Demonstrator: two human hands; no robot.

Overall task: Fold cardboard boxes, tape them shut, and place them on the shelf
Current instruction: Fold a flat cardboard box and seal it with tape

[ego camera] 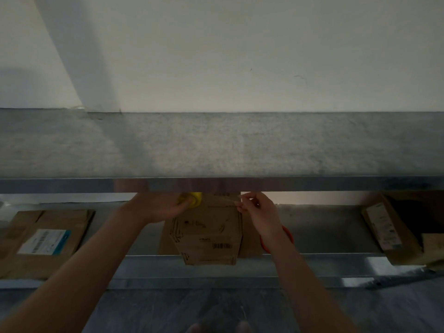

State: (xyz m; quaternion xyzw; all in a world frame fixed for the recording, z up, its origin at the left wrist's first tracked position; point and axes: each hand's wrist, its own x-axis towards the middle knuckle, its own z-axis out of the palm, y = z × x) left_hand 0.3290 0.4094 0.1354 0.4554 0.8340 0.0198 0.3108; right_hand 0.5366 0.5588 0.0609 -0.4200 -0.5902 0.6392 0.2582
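Spanning the middle of the frame, a grey metal upper shelf sits under a pale wall. Beneath it, on the lower shelf, a flattened cardboard sheet lies at lower left and another carton at lower right. The cardboard box stands at lower centre, overhanging the front edge. The left hand curls round a yellow roll at the box's top left. The right hand pinches a thin tape strip at its top right. An orange ring shows beside the right wrist.
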